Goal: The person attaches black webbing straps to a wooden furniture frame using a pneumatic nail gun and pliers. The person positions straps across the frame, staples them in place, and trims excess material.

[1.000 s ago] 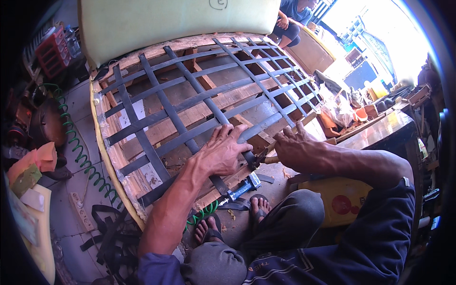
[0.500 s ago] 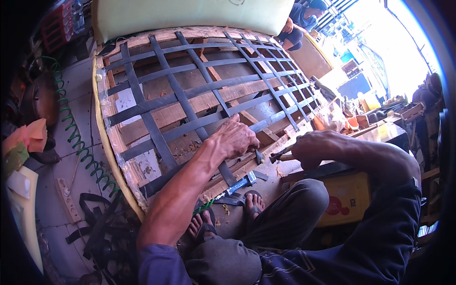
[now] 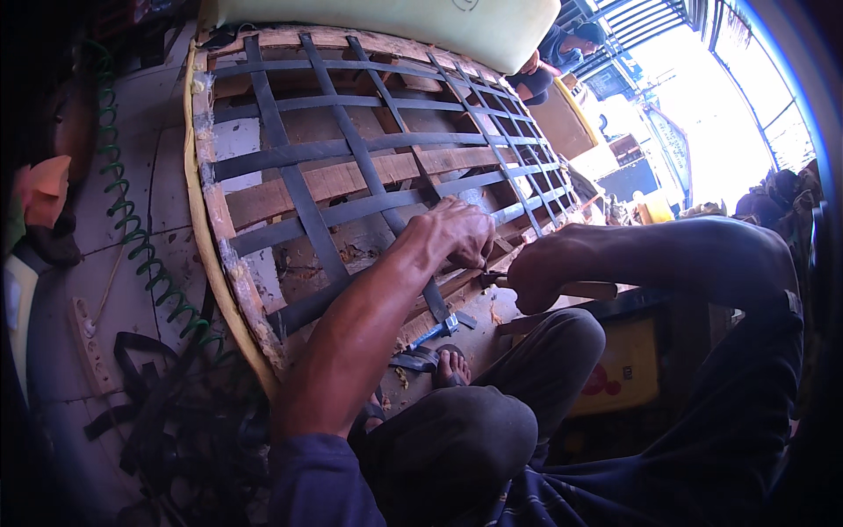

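Observation:
A wooden seat frame (image 3: 243,299) stands before me, woven across with black elastic webbing straps (image 3: 318,224). My left hand (image 3: 457,230) is closed at the frame's near rail, fingers pinched on a black strap whose end is mostly hidden. Close against it on the right, my right hand (image 3: 537,274) grips a tool with a dark head and what looks like a wooden handle (image 3: 590,290); its exact kind is hard to make out. The dark head meets the left fingertips. Below the rail, by my foot, lies a blue staple gun (image 3: 439,331).
A green coiled air hose (image 3: 132,230) runs down the left side. Loose black straps (image 3: 167,386) lie in a heap beside a white power strip (image 3: 90,338). Pale foam (image 3: 378,26) backs the frame. A yellow crate (image 3: 628,369) sits right; another person (image 3: 562,53) squats beyond.
My right hand has moved left with its tool, which now meets my left hand at the rail. The view has shifted, and my left hand stays closed at the strap.

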The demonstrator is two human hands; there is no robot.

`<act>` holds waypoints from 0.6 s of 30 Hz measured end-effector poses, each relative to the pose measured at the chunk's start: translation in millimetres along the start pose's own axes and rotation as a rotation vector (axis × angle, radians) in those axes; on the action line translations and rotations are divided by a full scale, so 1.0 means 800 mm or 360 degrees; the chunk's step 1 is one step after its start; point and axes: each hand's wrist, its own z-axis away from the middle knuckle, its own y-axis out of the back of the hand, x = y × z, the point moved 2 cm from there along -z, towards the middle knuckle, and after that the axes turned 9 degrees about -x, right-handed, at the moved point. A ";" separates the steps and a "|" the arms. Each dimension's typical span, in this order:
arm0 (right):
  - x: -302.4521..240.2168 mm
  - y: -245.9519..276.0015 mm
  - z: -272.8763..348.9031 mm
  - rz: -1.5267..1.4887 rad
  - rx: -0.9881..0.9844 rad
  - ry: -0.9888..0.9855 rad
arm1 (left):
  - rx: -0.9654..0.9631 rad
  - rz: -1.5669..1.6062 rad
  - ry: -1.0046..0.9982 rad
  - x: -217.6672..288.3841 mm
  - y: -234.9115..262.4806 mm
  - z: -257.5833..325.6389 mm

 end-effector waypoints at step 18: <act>0.051 -0.039 -0.015 -0.0118 0.0366 -0.0036 | 0.0038 0.0015 -0.0009 0.000 -0.001 -0.004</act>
